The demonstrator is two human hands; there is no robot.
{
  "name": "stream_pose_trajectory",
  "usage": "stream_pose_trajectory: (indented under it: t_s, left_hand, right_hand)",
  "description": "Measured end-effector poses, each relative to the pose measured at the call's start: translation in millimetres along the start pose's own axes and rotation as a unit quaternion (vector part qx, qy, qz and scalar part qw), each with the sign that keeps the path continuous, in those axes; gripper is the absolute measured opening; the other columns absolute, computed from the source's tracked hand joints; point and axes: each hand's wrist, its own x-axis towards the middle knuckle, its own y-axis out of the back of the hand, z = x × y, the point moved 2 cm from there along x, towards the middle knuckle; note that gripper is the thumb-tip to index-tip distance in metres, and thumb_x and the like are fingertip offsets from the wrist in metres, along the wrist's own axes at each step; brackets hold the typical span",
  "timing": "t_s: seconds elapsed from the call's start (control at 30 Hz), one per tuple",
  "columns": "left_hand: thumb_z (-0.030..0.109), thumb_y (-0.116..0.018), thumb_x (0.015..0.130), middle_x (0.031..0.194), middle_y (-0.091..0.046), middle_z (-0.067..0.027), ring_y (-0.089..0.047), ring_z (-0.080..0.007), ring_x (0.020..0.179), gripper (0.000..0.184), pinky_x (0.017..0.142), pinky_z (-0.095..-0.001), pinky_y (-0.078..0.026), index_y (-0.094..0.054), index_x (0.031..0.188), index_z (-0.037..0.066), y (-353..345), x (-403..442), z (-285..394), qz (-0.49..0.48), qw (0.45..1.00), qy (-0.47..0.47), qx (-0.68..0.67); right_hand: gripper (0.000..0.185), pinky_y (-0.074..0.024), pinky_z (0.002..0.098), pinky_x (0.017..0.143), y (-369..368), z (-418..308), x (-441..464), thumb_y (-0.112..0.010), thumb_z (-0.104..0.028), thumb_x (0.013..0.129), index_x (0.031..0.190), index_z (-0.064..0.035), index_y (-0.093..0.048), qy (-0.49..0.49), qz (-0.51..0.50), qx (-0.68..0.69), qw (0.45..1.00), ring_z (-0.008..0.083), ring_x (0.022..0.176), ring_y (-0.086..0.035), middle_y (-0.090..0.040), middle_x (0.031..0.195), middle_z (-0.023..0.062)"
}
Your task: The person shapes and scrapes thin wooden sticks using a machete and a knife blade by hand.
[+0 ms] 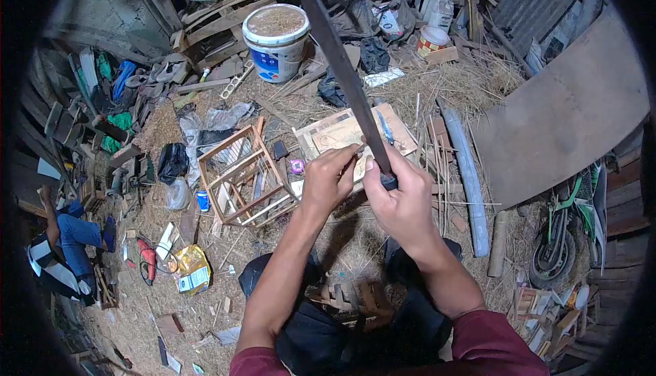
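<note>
My right hand point(402, 195) is wrapped around the lower end of a long dark machete point(345, 78), thumb along its side. The blade points up and away, leaning to the left. Close beside the blade, my left hand point(329, 176) is closed in a pinch; whatever lies between its fingertips is too small to make out. Under the hands is a pale wooden board point(328, 137), with a blue-handled knife point(385, 128) lying on it. A wooden frame cage point(244, 178) with thin bars stands just left of the board.
A paint bucket point(276, 42) full of straw-like bits stands behind. Bamboo sticks and a grey pole point(465, 174) lie at right, near a large sheet point(567, 113) and a small bike point(557, 246). A red power tool point(147, 261) lies at left; another person point(75, 239) sits beyond.
</note>
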Motion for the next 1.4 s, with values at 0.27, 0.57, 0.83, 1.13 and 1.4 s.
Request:
stream_pose_trajectory:
  t_s: [0.27,0.57,0.83,1.13,1.4]
  left_hand:
    - [-0.004,-0.067,0.080,0.083,-0.070,-0.0202,-0.069,-0.0337,0.074,0.024,0.066,-0.0396,-0.056,-0.069,0.103,-0.001,-3.1,-2.5,-4.1,0.001,1.000,-0.006,0.002]
    - [-0.005,-0.068,0.078,0.084,-0.069,-0.0195,-0.068,-0.0350,0.077,0.023,0.069,-0.0411,-0.055,-0.068,0.101,-0.002,5.1,9.5,6.6,-0.006,0.999,-0.037,-0.011]
    - [-0.005,-0.068,0.078,0.085,-0.069,-0.0194,-0.068,-0.0345,0.078,0.025,0.070,-0.0406,-0.055,-0.068,0.102,-0.002,1.1,13.0,4.4,-0.013,0.999,-0.030,-0.027]
    - [0.005,-0.071,0.082,0.111,-0.069,-0.0207,-0.067,-0.0347,0.103,0.036,0.092,-0.0398,-0.052,-0.064,0.117,0.000,-3.7,8.9,-15.4,-0.053,0.992,0.113,-0.006]
    - [0.006,-0.062,0.093,0.105,-0.069,-0.0143,-0.066,-0.0200,0.098,0.024,0.089,-0.0336,-0.050,-0.064,0.115,-0.002,19.0,11.2,-20.5,0.193,0.955,0.168,-0.150]
  right_hand:
    - [0.034,-0.0554,0.0348,0.070,1.8,-3.5,-1.0,-0.060,-0.001,0.089,0.122,0.0073,-0.060,-0.021,0.001,-0.013,1.000,0.0279,0.083,-0.072,-0.069,0.095,0.0234]
    - [0.034,-0.0554,0.0345,0.072,8.3,-3.0,0.4,-0.060,0.001,0.088,0.121,0.0089,-0.060,-0.008,0.016,-0.007,1.000,0.0268,0.084,-0.072,-0.069,0.097,0.0240]
    - [0.036,-0.0547,0.0339,0.070,10.6,-2.3,1.6,-0.059,0.001,0.087,0.122,0.0069,-0.060,-0.034,0.005,-0.021,0.999,0.0236,0.084,-0.072,-0.069,0.094,0.0224]
    - [0.038,-0.0535,0.0395,0.068,2.8,15.5,9.6,-0.056,0.000,0.087,0.124,0.0045,-0.058,-0.057,-0.016,-0.030,0.998,0.0351,0.079,-0.071,-0.067,0.091,0.0259]
    - [0.029,-0.0479,0.0397,0.056,-17.6,47.3,7.3,-0.057,-0.005,0.086,0.114,0.0004,-0.061,-0.068,-0.057,-0.067,0.994,0.0308,0.059,-0.064,-0.061,0.071,0.0212]
